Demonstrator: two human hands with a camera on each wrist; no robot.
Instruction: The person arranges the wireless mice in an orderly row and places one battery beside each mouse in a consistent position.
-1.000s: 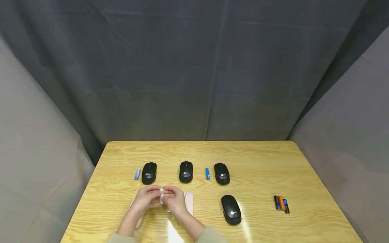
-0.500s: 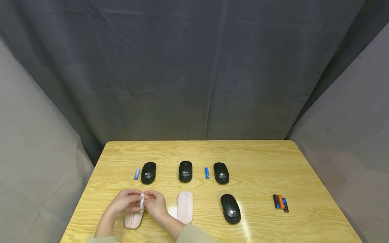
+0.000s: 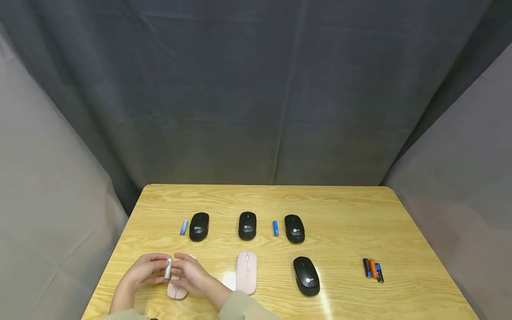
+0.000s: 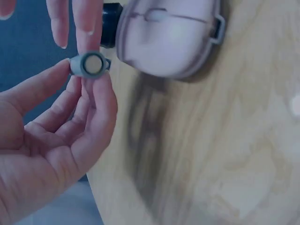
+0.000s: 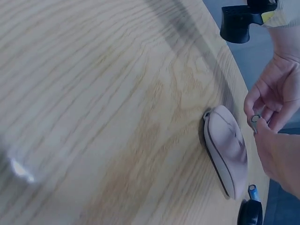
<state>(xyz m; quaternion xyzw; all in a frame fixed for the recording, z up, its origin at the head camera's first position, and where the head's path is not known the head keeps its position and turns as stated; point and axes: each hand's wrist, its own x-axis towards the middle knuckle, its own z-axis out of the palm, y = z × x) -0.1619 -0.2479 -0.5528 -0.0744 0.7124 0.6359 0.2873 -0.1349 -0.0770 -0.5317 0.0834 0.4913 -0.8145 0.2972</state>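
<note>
Silver battery (image 3: 168, 269): I count one in hand, raised off the table (image 3: 336, 240) near the left pink mouse (image 3: 176, 292). Left hand (image 3: 145, 269) pinches it between thumb and forefinger. Right hand (image 3: 193, 275) is beside it, fingers loose; I cannot tell whether they touch it. Pink mice: two, the second (image 3: 246, 273) to the right. Black mice (image 3: 247, 226): four, three in the back row. Loose batteries: five; two blue (image 3: 275, 228), three grouped right (image 3: 373, 269).
</note>
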